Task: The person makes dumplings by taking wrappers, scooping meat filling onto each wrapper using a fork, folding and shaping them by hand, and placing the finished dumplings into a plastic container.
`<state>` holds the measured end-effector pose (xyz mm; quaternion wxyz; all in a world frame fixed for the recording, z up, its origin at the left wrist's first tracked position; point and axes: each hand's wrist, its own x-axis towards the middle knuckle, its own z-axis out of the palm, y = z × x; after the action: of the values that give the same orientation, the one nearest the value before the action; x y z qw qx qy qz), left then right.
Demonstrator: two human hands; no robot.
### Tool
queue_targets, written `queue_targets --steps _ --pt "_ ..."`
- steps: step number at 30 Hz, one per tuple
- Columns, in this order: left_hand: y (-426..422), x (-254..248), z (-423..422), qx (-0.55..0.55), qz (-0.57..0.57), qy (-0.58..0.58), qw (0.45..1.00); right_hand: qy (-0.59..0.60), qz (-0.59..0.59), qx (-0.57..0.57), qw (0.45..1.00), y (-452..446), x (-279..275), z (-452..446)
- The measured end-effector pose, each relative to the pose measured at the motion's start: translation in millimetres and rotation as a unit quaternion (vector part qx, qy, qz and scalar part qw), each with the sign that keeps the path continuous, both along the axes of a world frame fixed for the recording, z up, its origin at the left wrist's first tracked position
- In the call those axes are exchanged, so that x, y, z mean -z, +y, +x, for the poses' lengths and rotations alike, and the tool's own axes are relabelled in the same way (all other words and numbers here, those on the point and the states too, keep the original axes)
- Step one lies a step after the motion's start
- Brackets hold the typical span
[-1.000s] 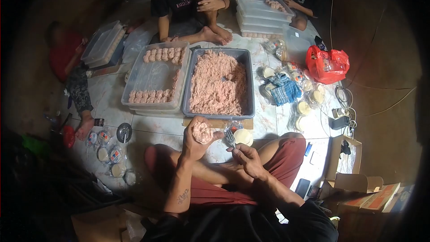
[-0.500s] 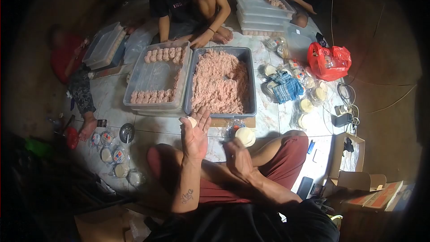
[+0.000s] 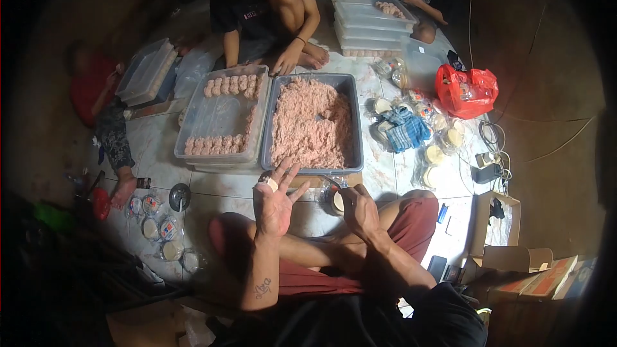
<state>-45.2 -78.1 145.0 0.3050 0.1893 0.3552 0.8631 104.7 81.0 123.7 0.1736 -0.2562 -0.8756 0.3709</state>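
My left hand (image 3: 275,211) is raised palm up in front of the grey tub, fingers spread. A small pale round dough wrapper (image 3: 272,184) rests by its thumb and index finger. My right hand (image 3: 362,213) is closed around a thin utensil (image 3: 331,182), whose tip points toward the tub; its exact kind is too small to tell. Beside that hand is a stack of pale round wrappers (image 3: 338,202), partly covered by the fingers. The grey tub (image 3: 313,170) ahead holds pinkish minced filling (image 3: 308,125) with a hollow at its right.
Left of the tub, a clear plastic tray (image 3: 215,112) has rows of filled dumplings (image 3: 215,146). Packs of wrappers (image 3: 434,154), a blue cloth (image 3: 405,130) and a red bag (image 3: 466,90) lie right. Another person (image 3: 263,19) sits opposite; stacked trays (image 3: 373,29) stand behind.
My right hand has moved up and right, and the utensil in it now shows. My left hand keeps the wrapper, its fingers spread wider. The view has shifted slightly.
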Motion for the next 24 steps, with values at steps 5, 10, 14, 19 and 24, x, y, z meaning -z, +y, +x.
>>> queue_targets --steps 5,10,14,19,24 --pt "-0.3 8.3 1.6 -0.027 -0.032 -0.003 0.999 0.072 -0.027 -0.025 0.997 -3.2 -9.8 5.6" --pt "-0.1 -7.0 1.3 -0.121 -0.245 0.335 0.902 0.048 -0.263 -0.021 0.963 -10.7 -16.6 18.2" --pt "-9.5 -9.0 -3.8 0.013 -0.237 0.339 0.91 0.082 -0.422 -0.077 0.899 -19.2 -4.4 26.6" --pt "2.1 -18.8 8.4 -0.092 -0.162 0.291 0.938 0.129 -0.47 -0.129 0.864 -36.1 -1.0 29.9" --pt "-0.5 14.0 16.4 0.011 -0.301 0.324 0.897 0.169 -0.185 -0.183 0.95 -35.6 -4.3 17.6"
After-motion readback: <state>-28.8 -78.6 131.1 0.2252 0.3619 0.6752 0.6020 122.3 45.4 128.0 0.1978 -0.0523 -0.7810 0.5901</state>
